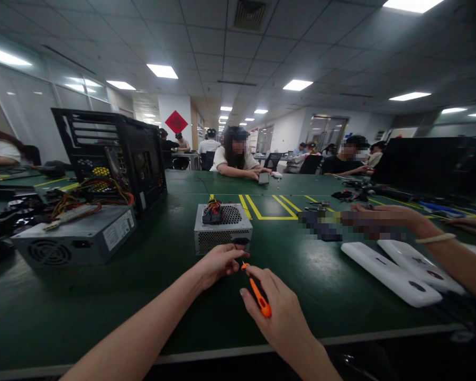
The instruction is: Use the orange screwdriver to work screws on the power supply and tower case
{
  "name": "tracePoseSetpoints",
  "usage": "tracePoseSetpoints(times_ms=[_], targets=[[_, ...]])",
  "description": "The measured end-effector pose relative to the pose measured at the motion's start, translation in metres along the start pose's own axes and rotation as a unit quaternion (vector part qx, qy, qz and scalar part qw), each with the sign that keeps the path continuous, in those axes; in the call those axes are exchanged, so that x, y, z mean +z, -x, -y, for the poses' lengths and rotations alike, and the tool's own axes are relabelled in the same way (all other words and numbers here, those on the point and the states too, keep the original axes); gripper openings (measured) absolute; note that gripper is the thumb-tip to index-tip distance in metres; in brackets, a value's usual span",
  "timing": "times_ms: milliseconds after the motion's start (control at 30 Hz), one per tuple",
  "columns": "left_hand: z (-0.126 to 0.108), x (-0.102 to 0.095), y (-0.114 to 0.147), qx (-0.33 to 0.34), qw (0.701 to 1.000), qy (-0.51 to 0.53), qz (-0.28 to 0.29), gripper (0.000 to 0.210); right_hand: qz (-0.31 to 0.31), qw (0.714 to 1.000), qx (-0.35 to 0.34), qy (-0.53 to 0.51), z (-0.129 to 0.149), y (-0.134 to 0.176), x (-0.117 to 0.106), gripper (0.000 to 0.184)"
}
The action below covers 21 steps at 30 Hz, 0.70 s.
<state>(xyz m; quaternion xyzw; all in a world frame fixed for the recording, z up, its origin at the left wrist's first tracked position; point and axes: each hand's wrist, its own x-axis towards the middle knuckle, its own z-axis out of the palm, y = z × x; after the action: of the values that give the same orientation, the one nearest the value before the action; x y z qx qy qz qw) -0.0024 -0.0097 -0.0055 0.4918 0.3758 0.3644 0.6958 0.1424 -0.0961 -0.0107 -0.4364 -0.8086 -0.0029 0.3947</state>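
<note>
A grey metal computer power supply [222, 231] stands before me, with a bundle of coloured wires and black connectors [214, 212] on its top. My left hand [218, 264] is at its near side, just below the black power socket [241, 241]. The fingers are curled and pinched together; whatever they hold is too small or hidden to name. In my right hand [280, 304] is a screwdriver with an orange handle [261, 299], gripped between thumb and fingers. Its thin shaft points up and away, toward the left fingertips and the power supply.
Another power supply [75, 241] and a black computer case [115, 159] stand at left. Two white power banks or similar white blocks [392, 272] lie at right, near another person's arm [440, 238]. Yellow tape lines [273, 217] mark the green table. A person [238, 159] sits opposite.
</note>
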Motion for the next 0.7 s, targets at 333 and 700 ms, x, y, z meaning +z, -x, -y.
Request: tracePoseSetpoints(times_ms=[333,700], targets=[[0.0074,-0.0026,-0.0045,-0.002,0.999,0.051,-0.003,0.035,0.025,0.998,-0.034,0.039,-0.0008,0.0013,0.0038,0.022],[0.0062,0.0013,-0.0040,0.005,1.000,0.026,-0.010,0.024,-0.002,0.998,-0.033,0.047,-0.0036,0.0037,0.0049,0.018]])
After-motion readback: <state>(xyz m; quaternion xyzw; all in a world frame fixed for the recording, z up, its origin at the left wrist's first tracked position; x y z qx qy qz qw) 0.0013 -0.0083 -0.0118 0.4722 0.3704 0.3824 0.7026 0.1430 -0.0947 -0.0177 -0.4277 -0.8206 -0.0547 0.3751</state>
